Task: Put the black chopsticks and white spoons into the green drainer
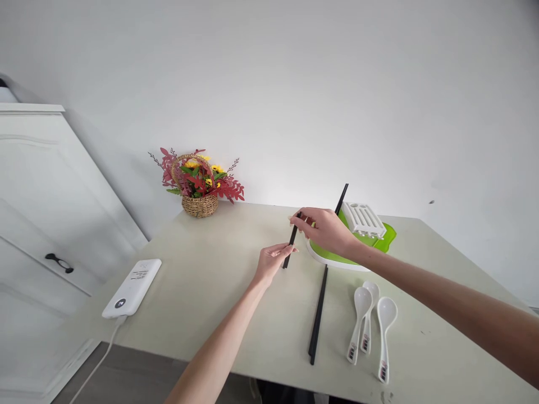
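Observation:
Black chopsticks (291, 241) are held at a slant above the table, between both hands. My left hand (273, 261) pinches them near the lower end. Higher up, the fingers of my right hand (326, 227) close around their top end. Behind my right hand stands a green and white utensil holder (362, 247) with a slotted white top; more black chopsticks (342, 197) stick up at its left side. A pair of black chopsticks (319, 317) lies on the table nearer me. Right of it rest three white spoons (386, 331), handles toward me.
A wicker basket of artificial flowers (200, 205) stands at the table's back left, against the wall. On the left edge of the table (202, 280) lies a white power bank (133, 287) with a cable. A white cabinet (50, 213) is further left.

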